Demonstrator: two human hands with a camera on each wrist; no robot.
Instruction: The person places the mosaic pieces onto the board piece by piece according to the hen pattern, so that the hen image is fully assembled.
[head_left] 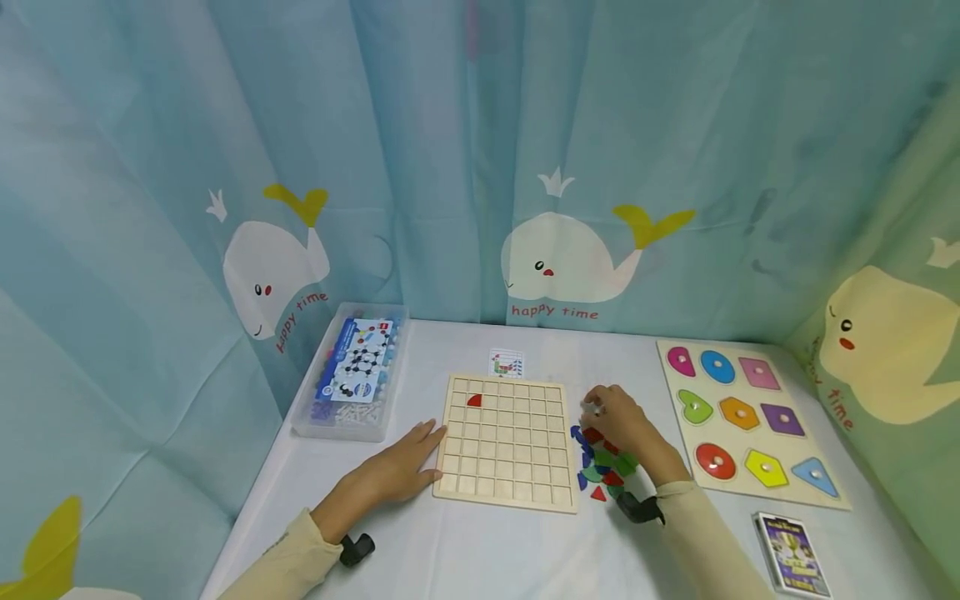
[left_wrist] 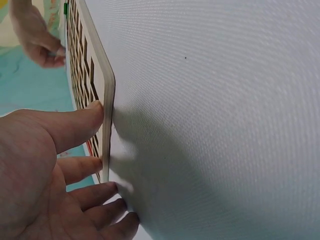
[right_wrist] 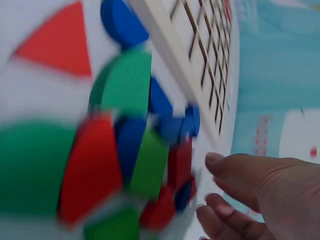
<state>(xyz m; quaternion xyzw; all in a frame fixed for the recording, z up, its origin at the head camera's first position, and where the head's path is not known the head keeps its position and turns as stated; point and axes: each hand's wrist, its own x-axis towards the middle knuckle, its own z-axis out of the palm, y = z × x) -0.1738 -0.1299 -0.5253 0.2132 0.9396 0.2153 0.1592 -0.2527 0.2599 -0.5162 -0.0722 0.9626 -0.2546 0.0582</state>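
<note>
Left hand point(head_left: 401, 467), fingers loose, touches the left edge of the wooden board point(head_left: 504, 447); right hand point(head_left: 621, 417), grip parted, is beside coloured pieces point(head_left: 604, 459): probably light, stiff, best pinched edgewise.

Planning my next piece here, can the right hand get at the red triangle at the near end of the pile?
Likely yes: the right hand is close by, at the far end of the pile, and nothing covers the red triangle.
</note>
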